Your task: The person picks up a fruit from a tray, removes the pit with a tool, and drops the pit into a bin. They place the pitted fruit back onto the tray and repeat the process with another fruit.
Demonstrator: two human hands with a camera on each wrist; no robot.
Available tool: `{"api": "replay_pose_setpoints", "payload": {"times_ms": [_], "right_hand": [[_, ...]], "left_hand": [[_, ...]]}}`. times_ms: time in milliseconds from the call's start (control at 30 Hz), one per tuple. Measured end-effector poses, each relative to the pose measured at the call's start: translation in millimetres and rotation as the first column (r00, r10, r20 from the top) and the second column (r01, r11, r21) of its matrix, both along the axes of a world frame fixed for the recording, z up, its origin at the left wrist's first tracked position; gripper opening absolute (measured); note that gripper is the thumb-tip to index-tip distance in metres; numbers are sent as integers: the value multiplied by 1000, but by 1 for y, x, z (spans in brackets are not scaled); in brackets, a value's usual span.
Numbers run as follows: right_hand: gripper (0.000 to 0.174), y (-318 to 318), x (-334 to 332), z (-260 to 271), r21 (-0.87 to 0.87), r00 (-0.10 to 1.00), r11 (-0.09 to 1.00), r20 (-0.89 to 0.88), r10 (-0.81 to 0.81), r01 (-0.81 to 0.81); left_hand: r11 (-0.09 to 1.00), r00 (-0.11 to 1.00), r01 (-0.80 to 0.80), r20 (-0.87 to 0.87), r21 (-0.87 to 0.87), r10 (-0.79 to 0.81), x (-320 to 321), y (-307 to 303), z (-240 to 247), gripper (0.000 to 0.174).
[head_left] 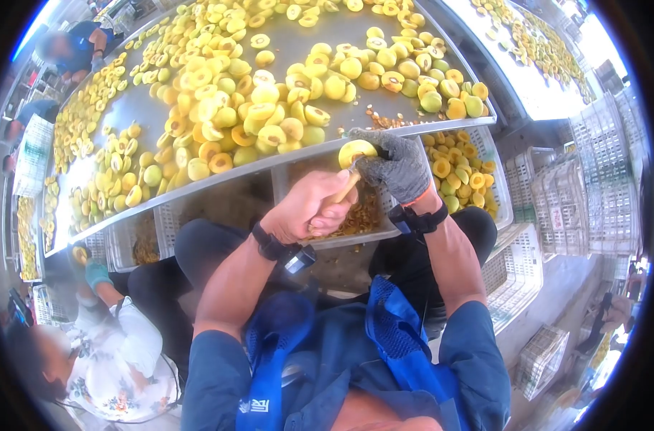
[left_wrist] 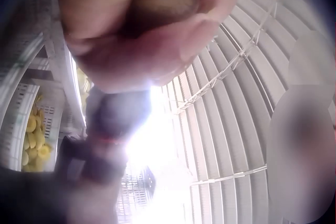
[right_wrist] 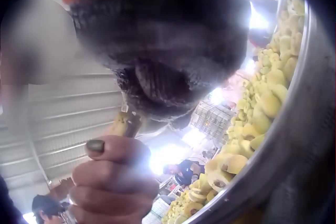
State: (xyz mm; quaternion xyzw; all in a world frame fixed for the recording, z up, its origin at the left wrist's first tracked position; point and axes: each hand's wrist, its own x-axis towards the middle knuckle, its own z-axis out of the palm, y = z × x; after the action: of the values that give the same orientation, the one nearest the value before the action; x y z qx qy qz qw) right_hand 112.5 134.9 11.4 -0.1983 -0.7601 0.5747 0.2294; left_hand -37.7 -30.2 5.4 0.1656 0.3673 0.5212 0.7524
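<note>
In the head view the bare left hand [head_left: 318,205] grips a wooden handle [head_left: 347,187], its tip against a yellow fruit piece [head_left: 356,152]. The gloved right hand [head_left: 397,167] pinches that fruit just past the metal table's front edge. Up close in the left wrist view, the left hand [left_wrist: 147,29] is curled round the handle's end [left_wrist: 167,3]. From the right wrist, the dark glove [right_wrist: 163,40] hides the fruit, and below it the left hand [right_wrist: 113,176] holds the handle [right_wrist: 125,124].
Many halved yellow fruits [head_left: 197,93] cover the metal table [head_left: 298,36]. A crate of fruit halves [head_left: 505,194] stands below its right corner, beside a bin of brown pits [head_left: 366,219]. Stacked crates [head_left: 557,208] are at the right; another person [head_left: 118,352] sits at the lower left.
</note>
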Motion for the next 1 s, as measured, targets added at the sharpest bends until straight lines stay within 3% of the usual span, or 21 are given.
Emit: {"api": "replay_pose_setpoints", "payload": {"times_ms": [100, 200, 267, 300, 333, 367, 400, 433, 500, 633, 733, 767, 800, 867, 933, 967, 1000], "right_hand": [[37, -2, 0, 5, -255, 1000, 967, 5, 31, -29], [33, 3, -3, -1, -352, 1000, 936, -26, 16, -24], [30, 24, 2, -21, -352, 997, 934, 68, -30, 52], [35, 28, 5, -8, -149, 969, 983, 238, -70, 108], [35, 36, 11, -12, 157, 964, 982, 227, -138, 104], [36, 48, 20, -22, 447, 959, 890, 204, -198, 89], [37, 61, 30, -26, 699, 956, 712, 163, -244, 63], [38, 71, 41, -23, 702, 894, 712, 300, -332, 28], [35, 85, 67, -13, 783, 816, 619, 322, -480, 55], [37, 128, 107, -11, 843, 628, 537, 401, -667, 32], [39, 114, 96, 7, 861, 375, 508, 465, -802, 17], [39, 126, 98, -13, 916, 507, 399, 329, -797, 32], [40, 123, 84, -13, 875, 593, 481, 360, -720, 51], [41, 105, 48, -10, 768, 743, 638, 393, -541, 58], [36, 76, 2, -9, 747, 851, 664, 328, -409, 31], [35, 78, -20, -22, 740, 889, 672, 323, -324, -24], [37, 75, -46, -31, 740, 896, 671, 330, -298, -49]], "left_hand": [[999, 947, 41, 317, 18, -44, -5, -1, -10, 45], [994, 913, 25, 402, 107, -66, -5, -2, -22, 43], [993, 980, 70, 177, 90, -85, -15, -2, -25, 42], [992, 993, 96, 67, 81, -101, -17, -1, -28, 42], [988, 816, 125, -576, 89, -51, -14, -1, -38, 42], [985, 280, 154, -959, 82, 36, -7, -1, -52, 41], [982, -381, 174, -915, 72, 134, -3, 2, -61, 40], [992, -402, 125, -913, 24, 73, 1, 2, -61, 39], [997, -434, 14, -899, -77, -63, 6, -2, -56, 36], [995, -480, -23, -874, 97, 74, 11, -4, -48, 30], [984, -463, -71, -879, 162, 112, 9, -7, -47, 30], [980, -452, -79, -883, 181, 127, 8, -7, -46, 30], [977, -442, -86, -886, 197, 140, 7, -8, -46, 30], [984, -320, -97, -941, 147, 109, 2, -4, -43, 35], [992, -204, -108, -978, 68, 45, 1, 0, -38, 37], [999, -280, -29, -960, -14, -22, 0, -2, -37, 34], [999, -286, -46, -958, -6, -19, -2, 0, -36, 34]]}}
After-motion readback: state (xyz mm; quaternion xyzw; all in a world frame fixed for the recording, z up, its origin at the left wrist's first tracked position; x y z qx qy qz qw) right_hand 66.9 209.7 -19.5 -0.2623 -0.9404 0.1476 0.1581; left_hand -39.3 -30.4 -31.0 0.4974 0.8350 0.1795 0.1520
